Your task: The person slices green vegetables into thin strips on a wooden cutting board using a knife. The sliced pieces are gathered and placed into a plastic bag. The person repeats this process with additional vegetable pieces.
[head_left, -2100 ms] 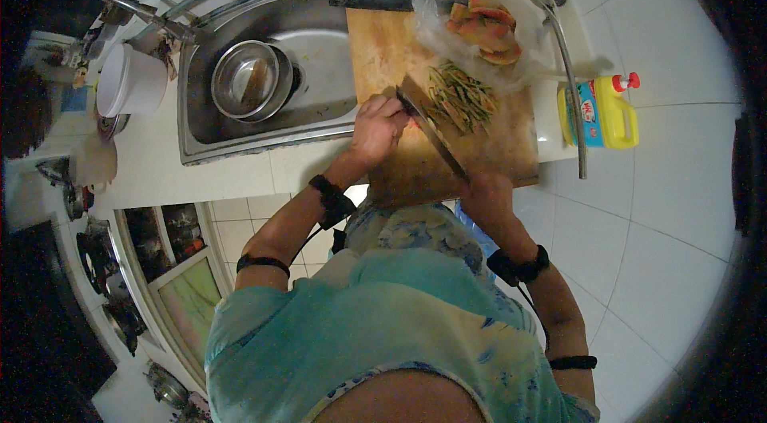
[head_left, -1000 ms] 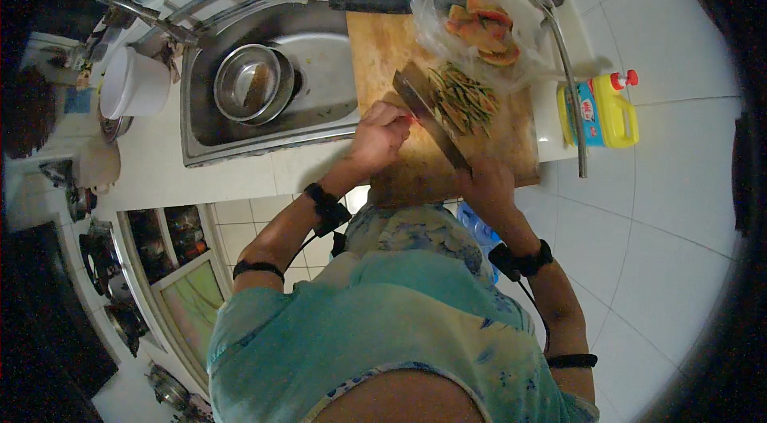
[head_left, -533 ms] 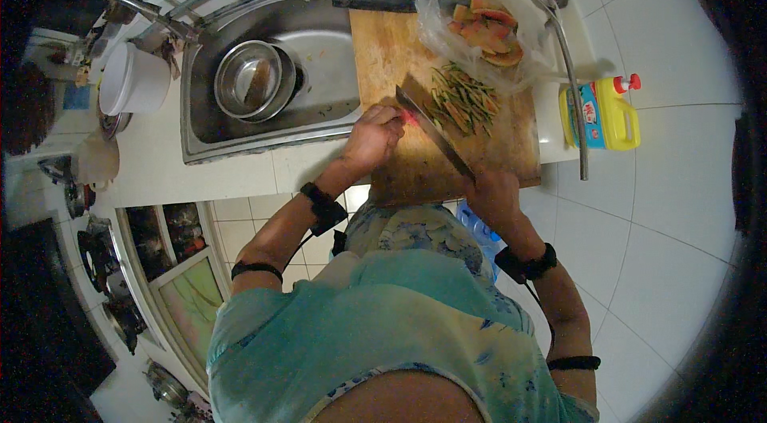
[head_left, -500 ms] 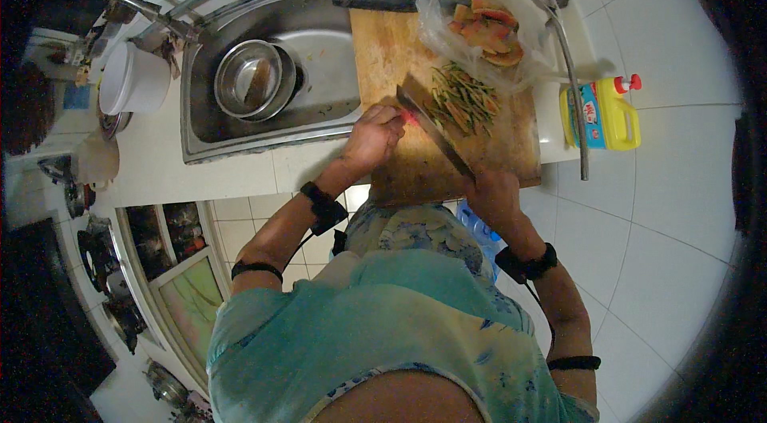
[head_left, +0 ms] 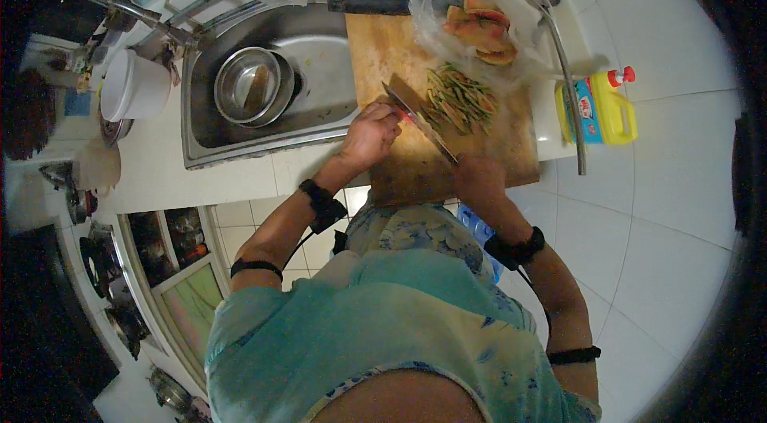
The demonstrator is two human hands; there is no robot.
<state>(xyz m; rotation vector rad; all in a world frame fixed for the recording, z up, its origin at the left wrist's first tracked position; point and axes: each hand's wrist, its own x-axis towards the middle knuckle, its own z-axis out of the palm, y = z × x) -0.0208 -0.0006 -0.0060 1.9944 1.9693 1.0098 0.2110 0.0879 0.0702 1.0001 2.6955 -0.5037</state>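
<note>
A wooden cutting board [head_left: 375,47] lies partly over the sink's right edge. My left hand [head_left: 372,135] is closed, its fingertips on a small red piece of food [head_left: 408,115] at the board's left part. My right hand [head_left: 481,180] grips a kitchen knife [head_left: 425,127] by its handle, which the fingers hide. The blade slants up to the left, right beside my left fingertips and the red piece. To the right of the blade sits a pile of thin green strips [head_left: 463,99]. Behind it, a clear plastic bag [head_left: 518,59] holds reddish-orange, rind-like slices [head_left: 482,30].
At left is a steel sink [head_left: 327,63] with nested metal bowls [head_left: 249,86] inside. A metal ladle [head_left: 566,95] and a yellow jug [head_left: 619,115] with a red cap stand right of the board. Curved black objects [head_left: 369,0] lie behind it.
The knife and my right hand have shifted slightly left, bringing the blade nearer my left fingertips. My left hand stays about where it was. The whole view has shifted a little.
</note>
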